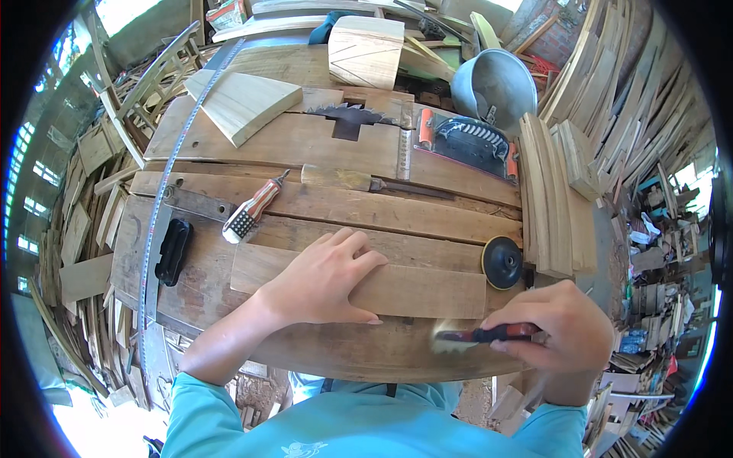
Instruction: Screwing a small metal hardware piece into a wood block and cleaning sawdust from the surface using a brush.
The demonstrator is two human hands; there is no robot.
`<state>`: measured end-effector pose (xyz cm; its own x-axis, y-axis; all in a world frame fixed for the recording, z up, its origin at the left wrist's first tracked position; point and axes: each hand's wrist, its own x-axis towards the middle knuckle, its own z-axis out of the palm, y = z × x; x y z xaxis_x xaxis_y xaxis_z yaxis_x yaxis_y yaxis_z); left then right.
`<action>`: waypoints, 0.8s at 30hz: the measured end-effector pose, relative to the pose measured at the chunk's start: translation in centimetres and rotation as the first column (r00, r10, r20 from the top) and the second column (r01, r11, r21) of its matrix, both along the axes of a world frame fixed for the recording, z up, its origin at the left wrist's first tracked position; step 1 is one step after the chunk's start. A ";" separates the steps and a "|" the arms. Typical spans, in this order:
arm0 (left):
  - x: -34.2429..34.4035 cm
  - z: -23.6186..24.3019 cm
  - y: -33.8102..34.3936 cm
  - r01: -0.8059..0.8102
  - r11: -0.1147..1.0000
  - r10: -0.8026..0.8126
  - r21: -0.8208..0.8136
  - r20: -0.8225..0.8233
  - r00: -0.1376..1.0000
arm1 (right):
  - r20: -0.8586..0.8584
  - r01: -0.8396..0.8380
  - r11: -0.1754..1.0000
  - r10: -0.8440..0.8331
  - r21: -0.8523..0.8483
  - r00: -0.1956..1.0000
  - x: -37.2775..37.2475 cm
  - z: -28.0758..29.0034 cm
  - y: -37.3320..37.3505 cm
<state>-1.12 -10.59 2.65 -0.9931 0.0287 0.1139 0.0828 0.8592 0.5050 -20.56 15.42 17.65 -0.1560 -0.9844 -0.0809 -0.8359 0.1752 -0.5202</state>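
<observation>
Brushing, by judgement: flat board (435, 291) on tabletop (366, 355), left hand (328, 273) spread across it, grip apart.
Right hand (561, 328) grip clamped on a brush (479, 335) just off the board's near edge; next stroke seems to call for a steady board.

No words or numbers can be read. Long, narrow, pale blue-white measuring strip (159, 200) runs down the left part of the brown wooden worktop (328, 351): fine graduations, figures too small. Short, light, narrow strip (405, 153) farther back bears a row of small dark marks; can't tell if digits. Red-and-white packet (227, 15), upper left: print blurred. Teal fabric shirt (397, 431): small white printed drawing (303, 449), details unclear.
</observation>
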 end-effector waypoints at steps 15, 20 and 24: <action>0.0 0.1 0.1 0.015 1.000 -0.015 -0.007 0.012 1.000 | 0.049 -0.156 0.988 0.155 0.021 0.987 -0.5 -1.1 -2.8; 0.0 0.4 0.1 0.012 1.000 -0.011 -0.011 0.027 1.000 | 0.008 0.104 0.977 -0.104 -0.184 0.995 1.2 -1.9 -3.4; -0.1 0.5 0.0 0.014 1.000 -0.013 -0.011 0.030 0.999 | 0.075 -0.028 0.993 0.037 -0.112 0.997 0.8 -1.6 -3.7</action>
